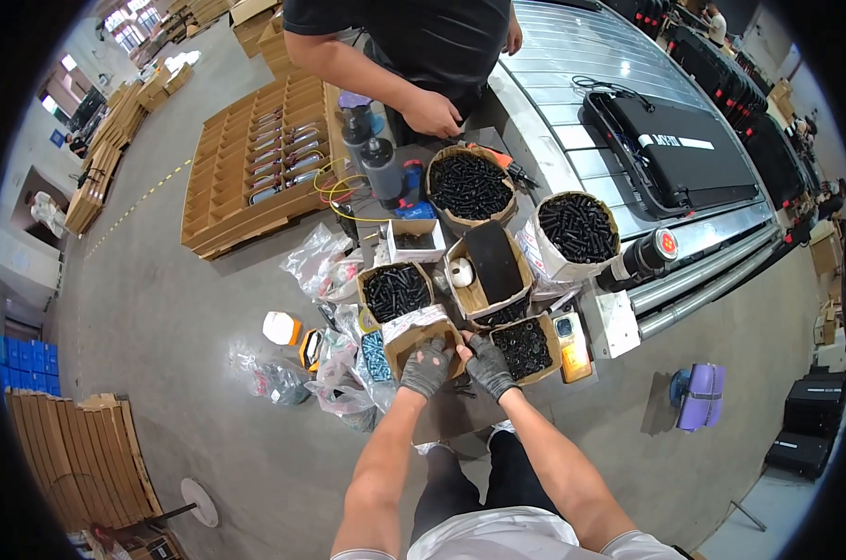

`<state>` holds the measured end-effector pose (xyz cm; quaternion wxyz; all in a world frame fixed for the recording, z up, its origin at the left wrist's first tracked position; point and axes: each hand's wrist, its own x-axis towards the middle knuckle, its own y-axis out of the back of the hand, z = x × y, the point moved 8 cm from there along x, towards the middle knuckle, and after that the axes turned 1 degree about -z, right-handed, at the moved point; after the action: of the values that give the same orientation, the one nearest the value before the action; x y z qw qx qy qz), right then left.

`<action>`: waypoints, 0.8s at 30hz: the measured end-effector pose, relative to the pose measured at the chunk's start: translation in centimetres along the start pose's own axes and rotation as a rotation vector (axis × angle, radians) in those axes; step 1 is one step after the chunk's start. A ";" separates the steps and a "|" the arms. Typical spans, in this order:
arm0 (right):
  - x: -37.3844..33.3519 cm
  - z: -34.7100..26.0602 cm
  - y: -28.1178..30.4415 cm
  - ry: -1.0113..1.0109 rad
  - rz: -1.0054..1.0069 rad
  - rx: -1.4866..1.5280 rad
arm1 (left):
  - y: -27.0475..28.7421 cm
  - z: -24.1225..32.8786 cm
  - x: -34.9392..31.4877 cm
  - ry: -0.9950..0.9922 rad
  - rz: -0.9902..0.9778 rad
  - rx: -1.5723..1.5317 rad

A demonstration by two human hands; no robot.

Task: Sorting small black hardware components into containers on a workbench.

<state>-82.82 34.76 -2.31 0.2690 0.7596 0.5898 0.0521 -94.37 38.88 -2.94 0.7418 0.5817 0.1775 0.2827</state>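
Observation:
Both hands wear grey gloves with bare fingertips. My left hand is at the mouth of a small open cardboard box, its fingers curled; what they hold, if anything, is too small to tell. Beside that box's right edge, my right hand has thumb and fingers pinched together, and I cannot make out anything in them. A carton of small black parts sits just right of my right hand. Close to the left of the small box lies a bag of blue screws. Behind it stands a carton of black cylindrical parts.
Across the table stands a person in black. More cartons of black parts surround a white box. A metal roller conveyor carries a black case at right. At left is a divided cardboard tray.

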 end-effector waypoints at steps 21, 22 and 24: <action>0.0 1.2 0.3 0.086 0.029 0.019 | 1.4 -4.1 -16.0 0.870 0.551 -0.760; -0.3 1.2 -0.1 0.048 0.006 0.100 | -0.6 -5.7 -16.9 0.938 0.539 -0.888; -2.0 0.1 1.1 -0.023 0.005 0.109 | -3.4 -7.0 -17.5 1.008 0.501 -1.104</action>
<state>-82.38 32.72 -1.36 0.2338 0.7751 0.5868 0.0120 -111.37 32.75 -9.21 0.6675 -0.0463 0.1900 0.7185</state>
